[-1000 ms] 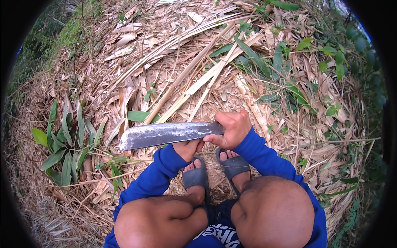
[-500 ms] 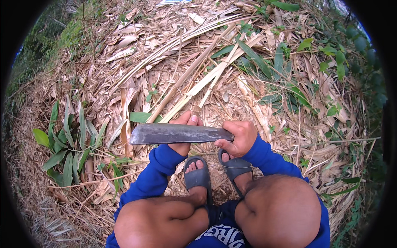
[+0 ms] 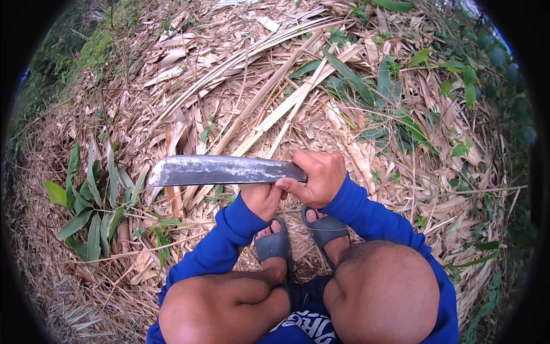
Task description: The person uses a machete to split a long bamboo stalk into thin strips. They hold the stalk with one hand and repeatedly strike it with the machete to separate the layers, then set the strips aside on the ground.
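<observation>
A machete [image 3: 220, 171] with a broad, worn grey blade lies level across the middle of the view, its wide tip to the left. My right hand [image 3: 318, 179] is closed around its handle end, the thumb pressed near the blade's base. Under the blade, my left hand [image 3: 262, 200] is partly covered. Its fingers look curled, close to the right thumb, and whatever they may hold is hidden.
Long pale split strips [image 3: 286, 109] lie ahead on dry leaf litter [image 3: 212, 86]. Green leaves [image 3: 94, 212] grow at the left, and fallen green leaves [image 3: 358, 80] lie ahead right. My sandalled feet [image 3: 274, 243] are just below the hands.
The machete and my right hand have shifted left and slightly away from me. My left hand has moved a little right and now shows mostly below the blade.
</observation>
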Tool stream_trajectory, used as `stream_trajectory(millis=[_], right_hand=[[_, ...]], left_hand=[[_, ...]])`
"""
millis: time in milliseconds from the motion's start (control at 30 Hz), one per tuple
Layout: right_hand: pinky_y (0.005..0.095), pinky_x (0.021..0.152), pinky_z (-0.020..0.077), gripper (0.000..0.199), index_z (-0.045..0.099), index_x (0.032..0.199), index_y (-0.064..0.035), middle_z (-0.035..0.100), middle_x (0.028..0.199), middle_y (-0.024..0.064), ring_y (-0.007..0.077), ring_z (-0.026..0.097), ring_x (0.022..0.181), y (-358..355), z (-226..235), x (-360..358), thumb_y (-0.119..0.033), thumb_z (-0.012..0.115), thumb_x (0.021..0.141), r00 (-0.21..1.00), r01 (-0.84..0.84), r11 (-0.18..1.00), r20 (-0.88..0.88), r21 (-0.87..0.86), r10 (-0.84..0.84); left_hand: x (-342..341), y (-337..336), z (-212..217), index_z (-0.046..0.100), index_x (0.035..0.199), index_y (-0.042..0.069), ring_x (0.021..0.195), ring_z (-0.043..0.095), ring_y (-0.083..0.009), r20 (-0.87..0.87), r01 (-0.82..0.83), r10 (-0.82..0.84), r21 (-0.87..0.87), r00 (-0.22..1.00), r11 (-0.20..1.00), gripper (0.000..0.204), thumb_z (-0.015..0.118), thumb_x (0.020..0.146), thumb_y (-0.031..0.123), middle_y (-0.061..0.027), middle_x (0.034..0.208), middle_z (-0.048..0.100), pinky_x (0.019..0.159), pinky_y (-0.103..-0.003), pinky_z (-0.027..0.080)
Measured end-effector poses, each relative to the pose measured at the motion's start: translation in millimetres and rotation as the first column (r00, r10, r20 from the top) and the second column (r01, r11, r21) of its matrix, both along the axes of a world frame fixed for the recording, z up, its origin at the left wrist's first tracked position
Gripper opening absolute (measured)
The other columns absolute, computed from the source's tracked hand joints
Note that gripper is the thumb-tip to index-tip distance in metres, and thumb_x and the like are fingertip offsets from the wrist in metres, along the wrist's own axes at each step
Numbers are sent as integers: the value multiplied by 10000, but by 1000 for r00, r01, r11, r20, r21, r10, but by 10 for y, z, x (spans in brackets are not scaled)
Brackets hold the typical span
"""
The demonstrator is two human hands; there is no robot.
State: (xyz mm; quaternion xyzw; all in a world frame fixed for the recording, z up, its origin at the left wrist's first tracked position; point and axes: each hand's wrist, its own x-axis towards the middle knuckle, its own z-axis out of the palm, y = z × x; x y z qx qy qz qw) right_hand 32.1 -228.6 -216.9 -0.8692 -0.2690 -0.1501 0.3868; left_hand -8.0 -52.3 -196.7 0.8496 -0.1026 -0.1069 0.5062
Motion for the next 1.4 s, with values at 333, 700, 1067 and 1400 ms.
stream_trajectory(millis=[333, 700, 1067, 1400], right_hand=[[401, 405, 410, 630, 552, 646, -126, 576, 537, 79, 273, 601, 462, -8, -22, 70, -740, 560, 790, 999, -36, 999, -6, -15, 36], [318, 428, 395, 673, 546, 660, -34, 495, 490, 49, 173, 505, 428, -203, -450, -43, -630, 433, 953, 468, 36, 785, -704, 619, 533], [416, 485, 466, 542, 581, 714, -64, 555, 558, 130, 352, 607, 547, -204, -15, -36, -588, 644, 834, 961, -116, 978, -228, 173, 155], [448, 488, 500, 552, 561, 692, -73, 574, 560, 148, 364, 634, 559, -90, 59, -45, -598, 618, 851, 971, -122, 989, -194, 81, 136]], left_hand=[[-5, 25, -235, 643, 1030, 13, 816, 612, -402, 408, -37, -76, 262, 910, 964, 199, 502, 897, 58, -209, 865, 626, 724, -475, 466], [94, -40, -89, 631, 1025, -11, 526, 582, -188, 5, -69, 70, -113, 998, 991, 306, 442, 1014, 230, -97, 601, 589, 510, -327, 420], [-40, -61, -75, 593, 1013, 10, 492, 541, -81, -323, -376, 240, -473, 915, 797, 83, 569, 938, 35, -42, 681, 603, 431, -216, 421], [-78, -184, 114, 636, 867, -34, 522, 583, -133, 19, -298, 315, -280, 949, 913, 73, 569, 877, -7, -76, 690, 641, 470, -291, 453]])
